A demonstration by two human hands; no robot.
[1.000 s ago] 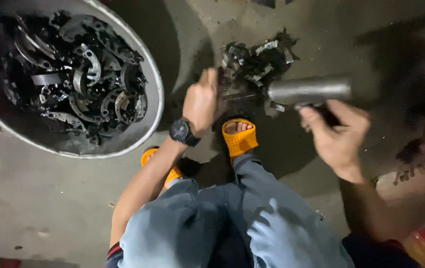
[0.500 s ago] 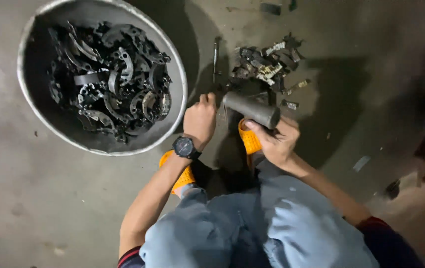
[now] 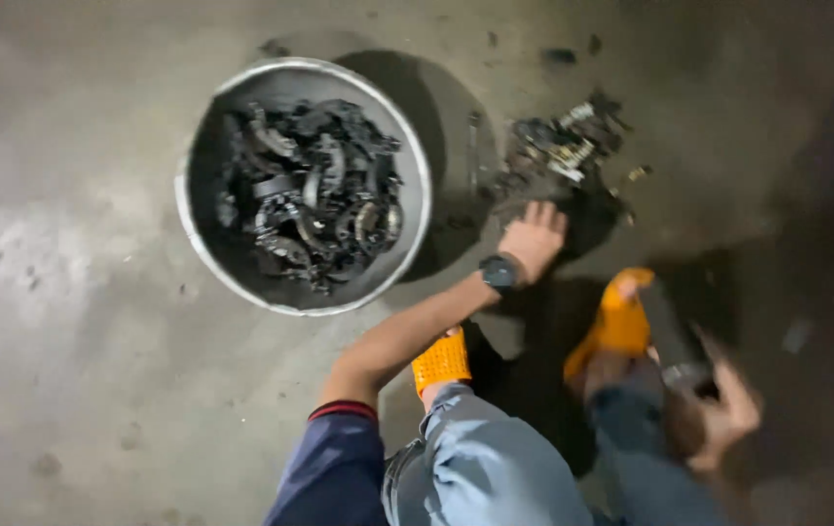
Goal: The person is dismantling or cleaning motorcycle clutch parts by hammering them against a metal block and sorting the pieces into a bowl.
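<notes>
Left hand (image 3: 532, 237) flat, open on scrap pile (image 3: 563, 146) at upper right; right hand (image 3: 719, 404) clutching blurred metal cylinder (image 3: 675, 336), which could strike fingers

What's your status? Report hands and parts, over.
Left hand flat on floor beside scrap pile. Right hand grips dark metal cylinder, blurred. Basin of dark parts sits left.
</notes>
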